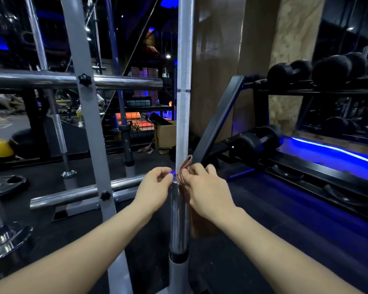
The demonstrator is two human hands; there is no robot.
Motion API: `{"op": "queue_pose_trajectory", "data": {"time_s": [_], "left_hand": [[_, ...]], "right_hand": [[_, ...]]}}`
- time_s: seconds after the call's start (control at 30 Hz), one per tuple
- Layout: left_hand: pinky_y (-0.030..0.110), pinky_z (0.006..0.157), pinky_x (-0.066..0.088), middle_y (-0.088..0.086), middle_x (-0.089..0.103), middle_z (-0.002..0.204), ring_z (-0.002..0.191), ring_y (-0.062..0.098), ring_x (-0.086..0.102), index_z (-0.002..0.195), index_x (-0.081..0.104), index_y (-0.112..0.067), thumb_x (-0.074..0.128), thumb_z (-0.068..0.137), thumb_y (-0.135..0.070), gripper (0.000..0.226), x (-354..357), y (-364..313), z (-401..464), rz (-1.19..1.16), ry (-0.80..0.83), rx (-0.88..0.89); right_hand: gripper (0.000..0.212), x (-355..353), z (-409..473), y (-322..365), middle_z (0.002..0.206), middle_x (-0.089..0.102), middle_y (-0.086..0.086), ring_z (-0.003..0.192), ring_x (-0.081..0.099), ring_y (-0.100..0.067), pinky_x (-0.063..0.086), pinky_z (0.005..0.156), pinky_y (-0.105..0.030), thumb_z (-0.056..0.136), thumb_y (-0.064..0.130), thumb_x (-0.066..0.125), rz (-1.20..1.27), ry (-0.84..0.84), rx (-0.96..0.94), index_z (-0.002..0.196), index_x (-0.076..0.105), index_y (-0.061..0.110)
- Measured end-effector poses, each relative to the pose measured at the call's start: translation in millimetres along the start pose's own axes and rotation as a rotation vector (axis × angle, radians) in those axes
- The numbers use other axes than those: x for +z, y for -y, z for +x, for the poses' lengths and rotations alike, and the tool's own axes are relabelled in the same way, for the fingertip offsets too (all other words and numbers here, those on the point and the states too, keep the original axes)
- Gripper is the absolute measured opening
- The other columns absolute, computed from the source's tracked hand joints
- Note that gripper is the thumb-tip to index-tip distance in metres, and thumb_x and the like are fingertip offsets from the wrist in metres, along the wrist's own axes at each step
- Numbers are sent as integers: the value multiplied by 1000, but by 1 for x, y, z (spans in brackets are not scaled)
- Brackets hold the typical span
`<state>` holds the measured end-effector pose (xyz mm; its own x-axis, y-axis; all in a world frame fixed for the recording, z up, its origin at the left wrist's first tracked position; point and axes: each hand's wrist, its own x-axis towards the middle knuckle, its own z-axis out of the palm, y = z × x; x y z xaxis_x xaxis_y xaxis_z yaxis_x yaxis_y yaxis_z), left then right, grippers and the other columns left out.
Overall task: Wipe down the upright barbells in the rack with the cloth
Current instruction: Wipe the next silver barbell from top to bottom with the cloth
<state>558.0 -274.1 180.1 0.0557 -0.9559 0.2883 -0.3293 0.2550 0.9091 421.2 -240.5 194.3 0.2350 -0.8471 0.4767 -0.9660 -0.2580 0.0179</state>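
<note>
upright knurled steel barbell (184, 115), long axis vertical, right hand (207, 188) pinching brown cloth (184, 168) against it, left hand (155, 185) fingers curled at collar

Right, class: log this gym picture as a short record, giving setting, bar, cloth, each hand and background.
setting: gym floor, grey rack upright
bar: upright barbell, knurled above, smooth sleeve below
cloth: brown cloth against the bar
right hand: grips the cloth
left hand: fingers curled at the bar's collar
background: dumbbell rack on the right
</note>
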Motion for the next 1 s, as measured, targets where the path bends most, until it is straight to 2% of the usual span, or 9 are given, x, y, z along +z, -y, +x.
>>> {"op": "queue_pose_trajectory", "data": {"time_s": [0.07,0.13,0.2,0.3,0.5,0.63,0.77,0.9,1.0], "left_hand": [[23,84,42,0,63,110,99,13,58,115,59,-20,56,94,-15,22,1,6,-3,46,29,4],[27,92,45,3,61,116,103,15,58,118,59,-19,58,92,-14,27,1,10,-3,81,39,13],[33,100,45,1,57,123,109,15,57,126,56,-20,58,93,-16,34,0,13,-2,105,38,20],[37,104,43,-2,54,129,114,14,54,135,49,-18,57,94,-20,43,1,16,0,117,49,33],[35,102,45,-4,58,126,112,11,55,136,50,-21,60,92,-24,45,8,22,3,126,21,31],[31,101,43,-3,57,128,114,11,55,134,51,-17,61,91,-26,44,8,20,3,188,-3,72],[27,99,42,-2,57,128,113,11,55,134,51,-15,61,92,-25,44,8,20,2,196,-5,91],[21,93,40,-2,58,126,109,8,55,132,52,-13,61,92,-21,42,6,19,2,184,-2,97],[24,96,41,-1,58,125,110,10,55,132,53,-13,61,91,-20,42,6,17,2,182,5,89]], "right_hand": [[36,-3,-1,-7,129,41,2,115,37,-28,41,72,-35,93,27,51,18,35,22,128,47,26],[33,-10,-1,-16,127,43,1,114,38,-29,43,77,-36,93,28,51,8,35,93,126,49,25],[36,-13,-3,-19,128,41,1,113,37,-29,44,76,-36,93,28,50,10,29,141,128,47,25],[43,-5,-7,-11,130,38,3,112,36,-29,41,70,-35,93,27,49,15,72,58,135,39,29],[45,3,8,-30,128,40,5,107,38,-29,41,67,-35,93,20,47,-17,113,114,136,38,33],[44,-1,20,-37,132,41,8,108,37,-28,39,69,-35,93,18,47,32,120,114,133,45,35],[54,3,20,-38,145,31,17,117,35,-26,46,84,-40,95,17,45,163,202,92,142,34,39],[56,-3,14,-42,142,35,22,106,38,-21,47,86,-43,91,10,44,179,229,30,138,40,39],[55,-9,3,-40,140,34,26,103,38,-19,48,83,-42,91,10,44,196,228,-22,136,42,41]]}}
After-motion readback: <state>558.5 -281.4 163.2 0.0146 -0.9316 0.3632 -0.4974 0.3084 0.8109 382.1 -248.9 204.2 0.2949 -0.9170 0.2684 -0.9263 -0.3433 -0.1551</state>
